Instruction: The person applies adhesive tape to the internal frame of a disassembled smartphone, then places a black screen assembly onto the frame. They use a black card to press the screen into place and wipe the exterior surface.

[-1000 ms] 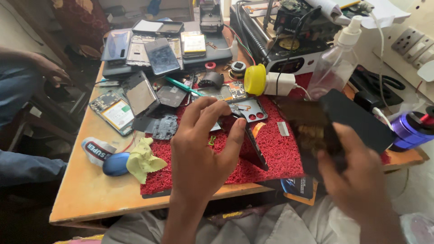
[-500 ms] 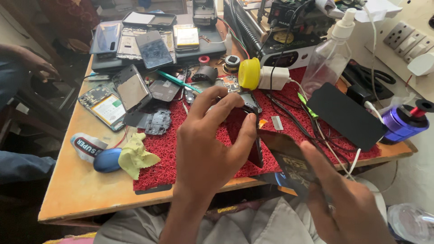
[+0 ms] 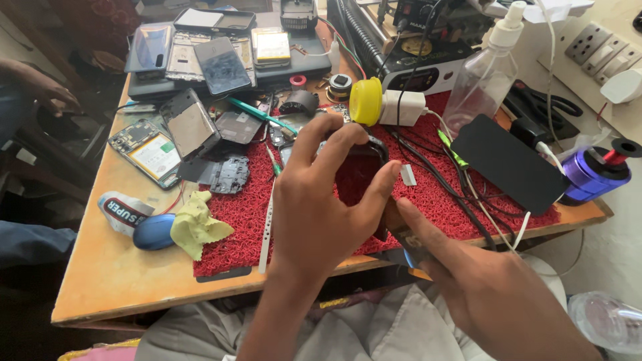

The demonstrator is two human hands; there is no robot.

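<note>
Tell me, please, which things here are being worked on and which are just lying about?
In hand:
left hand gripping a dark phone frame
right hand touching the frame's lower edge

Lying about:
yellow cloth
black phone on the red mat
clear spray bottle
purple bottle
opened phones at the table's left

Your right hand (image 3: 495, 294) has dropped from mid right to the lower right of the frame, closing in beside your left hand (image 3: 321, 200); the brown panel it held up is now mostly hidden.
</note>
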